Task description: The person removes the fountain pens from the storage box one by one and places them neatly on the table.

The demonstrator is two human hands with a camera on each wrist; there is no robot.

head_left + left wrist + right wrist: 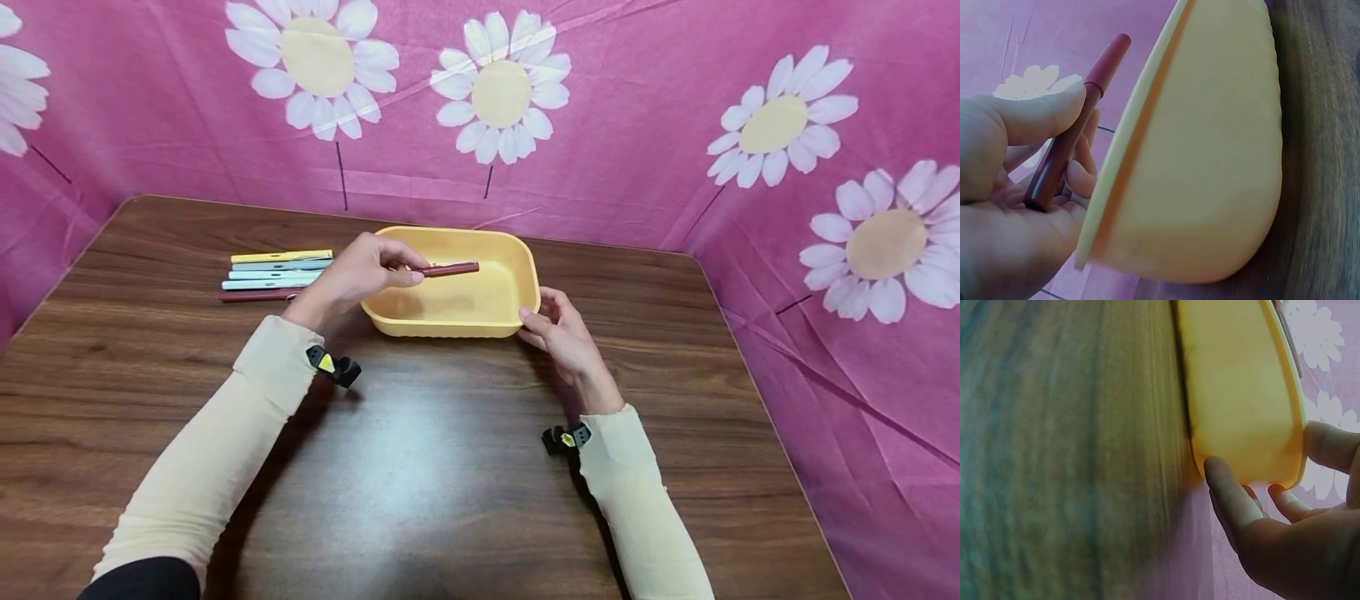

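Observation:
A dark red capped pen (453,270) is pinched between the thumb and fingers of my left hand (363,271). It is held over the yellow plastic basket (450,329), lying nearly level and pointing right. In the left wrist view the pen (1107,65) shows its cap end past the thumb, beside the basket's rim. My right hand (566,337) grips the basket's front right corner, thumb at the rim and fingers against the outer wall, as the right wrist view shows too. The visible part of the basket's floor holds nothing; my left hand hides some of its left side.
Left of the basket, several pens lie side by side: a yellow pen (281,256), bluish ones, and a dark red pen (258,295) nearest me, partly behind my left wrist. The wooden table (420,483) meets a pink flowered cloth (622,158) at the back and right.

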